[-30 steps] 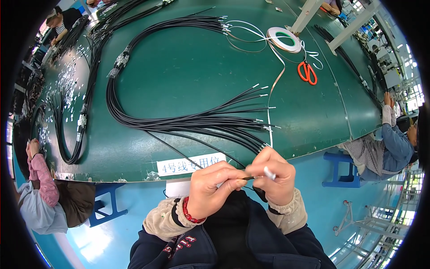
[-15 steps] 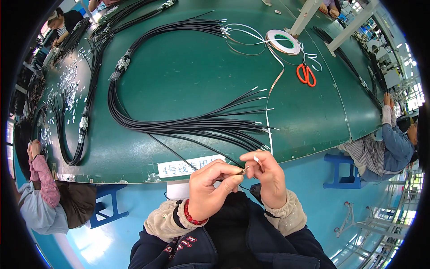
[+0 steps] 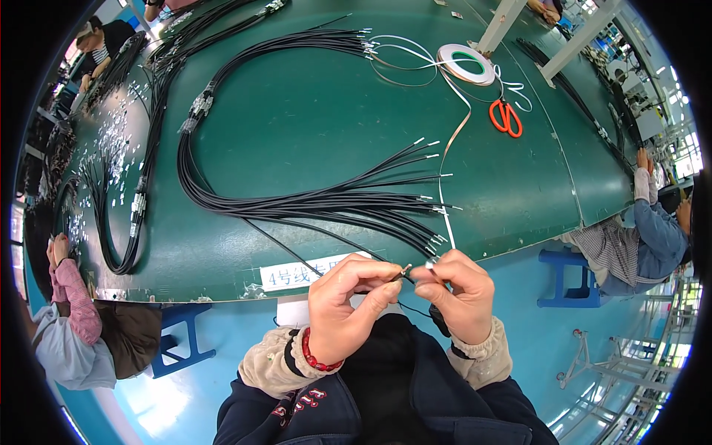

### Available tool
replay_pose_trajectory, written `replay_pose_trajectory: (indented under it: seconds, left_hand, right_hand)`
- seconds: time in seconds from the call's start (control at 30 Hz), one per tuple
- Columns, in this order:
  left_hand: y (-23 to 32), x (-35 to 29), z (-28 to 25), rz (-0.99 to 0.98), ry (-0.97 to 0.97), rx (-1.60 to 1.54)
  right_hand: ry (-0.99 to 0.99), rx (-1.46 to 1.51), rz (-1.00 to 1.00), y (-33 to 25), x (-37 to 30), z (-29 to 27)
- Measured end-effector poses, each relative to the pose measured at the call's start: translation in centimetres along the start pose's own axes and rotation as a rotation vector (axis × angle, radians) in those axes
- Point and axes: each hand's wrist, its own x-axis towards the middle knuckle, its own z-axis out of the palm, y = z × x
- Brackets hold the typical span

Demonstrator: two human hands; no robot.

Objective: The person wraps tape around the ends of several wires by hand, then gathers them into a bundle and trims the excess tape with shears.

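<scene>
My left hand (image 3: 343,300), with a red bracelet at the wrist, pinches the end of a thin black cable. A small brassy tip (image 3: 406,270) sticks out past the fingertips. Close beside it my right hand (image 3: 467,298) is closed, thumb against fingers, on a narrow strip of copper-and-white tape (image 3: 432,264). Most of that piece is hidden by the fingers. Just beyond my hands lies a curved bundle of black cables (image 3: 311,205), its ends fanned out with pale tips. More white-and-copper tape (image 3: 454,141) runs across the table from a roll (image 3: 466,65).
Red-handled scissors (image 3: 506,119) lie near the tape roll on the green table (image 3: 297,133). A white label (image 3: 289,276) is stuck at the near edge. More cable bundles (image 3: 148,159) and scattered silvery bits lie left. Co-workers sit on both sides; a blue stool (image 3: 567,278) stands right.
My right hand has turned and its fingers have curled closed, where they were more spread before. My left hand keeps its pinch, the cable tip slightly higher.
</scene>
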Motion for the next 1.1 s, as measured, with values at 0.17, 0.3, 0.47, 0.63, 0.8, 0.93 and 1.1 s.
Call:
replay_pose_trajectory:
  seconds: [0.17, 0.3, 0.47, 0.63, 0.8, 0.93, 1.1]
  left_hand:
    - [0.1, 0.1, 0.0, -0.023, -0.018, 0.043]
    - [0.3, 0.3, -0.1, -0.011, -0.031, 0.076]
    - [0.3, 0.3, -0.2, -0.075, -0.057, 0.050]
    - [-0.3, 0.1, -0.7, -0.064, -0.064, 0.065]
    - [-0.3, 0.2, -0.4, -0.073, 0.005, 0.049]
    - [-0.4, 0.3, -0.5, -0.073, -0.024, 0.053]
    - [-0.4, 0.5, -0.4, -0.050, -0.032, 0.068]
  right_hand:
    - [-0.006, 0.083, 0.103, -0.4, -0.1, 0.7]
    - [-0.076, 0.007, 0.137, -0.5, 0.0, 0.6]
    - [-0.114, -0.016, 0.110, 0.1, -0.3, 1.3]
    - [-0.100, -0.096, 0.057, -0.5, -0.1, 1.6]
    - [0.097, 0.070, 0.112, -1.3, 0.0, 2.2]
    - [0.063, 0.038, 0.023, -1.2, 0.4, 1.5]
    - [-0.034, -0.114, -0.116, -0.6, 0.3, 0.6]
